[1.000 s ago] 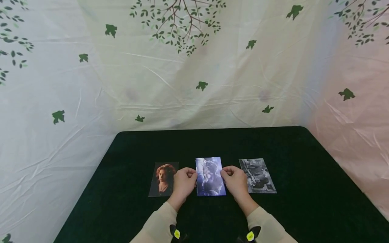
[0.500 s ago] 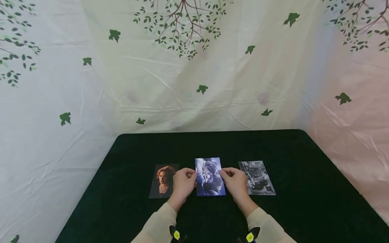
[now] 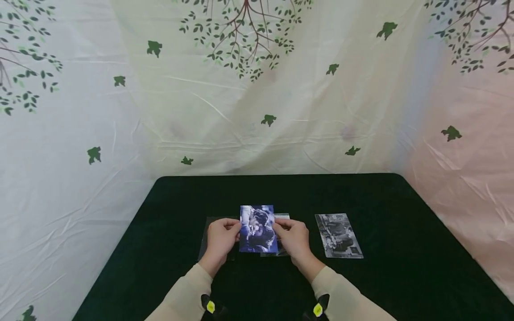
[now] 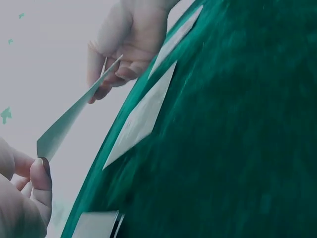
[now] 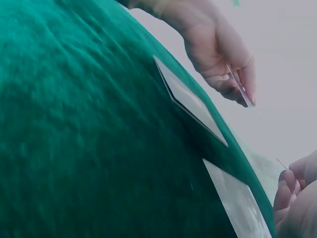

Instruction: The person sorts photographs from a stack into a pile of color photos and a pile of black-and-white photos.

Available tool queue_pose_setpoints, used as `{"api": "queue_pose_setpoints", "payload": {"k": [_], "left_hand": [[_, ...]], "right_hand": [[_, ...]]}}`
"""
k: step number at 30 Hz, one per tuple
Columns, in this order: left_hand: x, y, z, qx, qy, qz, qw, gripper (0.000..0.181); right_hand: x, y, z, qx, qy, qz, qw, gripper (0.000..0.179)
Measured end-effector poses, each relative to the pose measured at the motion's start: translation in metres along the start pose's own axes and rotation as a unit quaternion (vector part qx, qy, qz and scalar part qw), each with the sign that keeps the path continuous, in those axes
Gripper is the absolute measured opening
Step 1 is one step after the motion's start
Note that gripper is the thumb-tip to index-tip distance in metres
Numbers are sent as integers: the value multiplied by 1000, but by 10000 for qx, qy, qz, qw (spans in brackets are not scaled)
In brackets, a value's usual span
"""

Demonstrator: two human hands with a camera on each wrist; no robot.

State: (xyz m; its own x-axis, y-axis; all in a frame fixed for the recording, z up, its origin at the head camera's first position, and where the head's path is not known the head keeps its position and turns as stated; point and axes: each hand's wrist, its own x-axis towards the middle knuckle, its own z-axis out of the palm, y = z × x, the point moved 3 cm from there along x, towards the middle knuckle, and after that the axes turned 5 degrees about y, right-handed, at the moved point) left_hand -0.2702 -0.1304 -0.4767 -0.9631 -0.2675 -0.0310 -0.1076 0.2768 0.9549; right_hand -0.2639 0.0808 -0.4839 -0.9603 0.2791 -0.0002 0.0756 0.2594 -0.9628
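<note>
A blue-and-white photo card (image 3: 258,228) stands tilted up above the table, its picture facing me. My left hand (image 3: 220,240) pinches its left edge between thumb and fingers, and my right hand (image 3: 295,240) pinches the right edge. The left wrist view shows the raised card (image 4: 74,119) nearly edge-on, clear of the cloth. Partly covered behind it lies another card (image 3: 283,216) in the middle. A dark card (image 3: 203,247) on the left is mostly hidden by my left hand. To the right of my right hand lies a black-and-white photo card (image 3: 339,236).
Dark green cloth (image 3: 257,290) covers the table, whose far corners are rounded. Behind and at both sides hangs a pale curtain (image 3: 225,120) printed with leaves and branches.
Both hands have lifted the blue photo card off the middle spot and carried it left and slightly up, uncovering part of the card beneath. The left hand now covers the dark portrait card.
</note>
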Motion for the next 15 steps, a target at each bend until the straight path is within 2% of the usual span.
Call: {"api": "queue_pose_setpoints", "payload": {"k": [8, 11, 15], "left_hand": [[16, -10, -50, 399, -40, -184, 9990, 22], [22, -16, -66, 570, -59, -94, 9983, 24], [27, -25, -84, 921, -112, 90, 9956, 24]], "right_hand": [[-12, -14, 45, 268, -549, -440, 9972, 21], [-16, -15, 63, 331, -794, -399, 9955, 22], [-20, -16, 83, 55, -1013, -417, 9940, 24]]}}
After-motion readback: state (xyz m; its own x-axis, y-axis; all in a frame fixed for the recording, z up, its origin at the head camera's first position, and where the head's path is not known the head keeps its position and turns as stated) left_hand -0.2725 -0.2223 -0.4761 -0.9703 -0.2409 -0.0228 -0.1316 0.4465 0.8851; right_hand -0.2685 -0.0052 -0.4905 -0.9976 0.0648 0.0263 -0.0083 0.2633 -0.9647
